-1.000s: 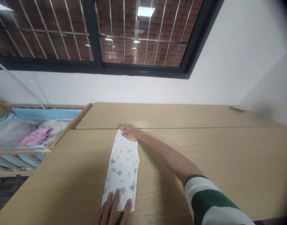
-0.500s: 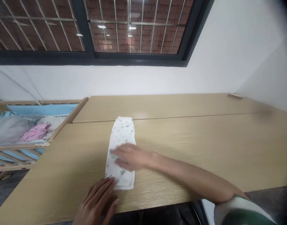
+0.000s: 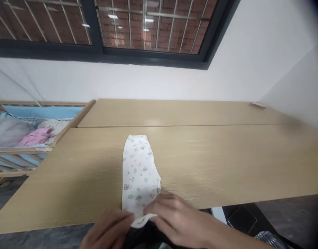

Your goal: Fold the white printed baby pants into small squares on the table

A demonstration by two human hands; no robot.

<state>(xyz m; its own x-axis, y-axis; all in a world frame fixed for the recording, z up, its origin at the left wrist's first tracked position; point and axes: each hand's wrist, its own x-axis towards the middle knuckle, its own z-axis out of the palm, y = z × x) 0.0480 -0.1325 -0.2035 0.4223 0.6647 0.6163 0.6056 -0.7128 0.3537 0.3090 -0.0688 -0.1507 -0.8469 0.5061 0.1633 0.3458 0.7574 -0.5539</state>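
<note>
- Left hand (image 3: 108,230): at the near end of the cloth, fingers half curled, fingertips at its edge. Can't tell if it's pinching.
- Right hand (image 3: 179,218): just beside the left, fingers lying across the near end, slightly spread. Firm hold or not, can't tell.
- Baby garment (image 3: 139,176): white cotton with small printed motifs, folded into a long strip, lying flat ahead of both hands. Near end curls up between them, right at the desk edge.
- Light wood-grain desk (image 3: 213,162): under the garment, extends well past the hands on the right.
- Wooden crib rail (image 3: 42,103): well left of the hands, beyond the desk corner.
- Pink cloth (image 3: 35,137): inside the crib, beside a grey blanket (image 3: 8,133).
</note>
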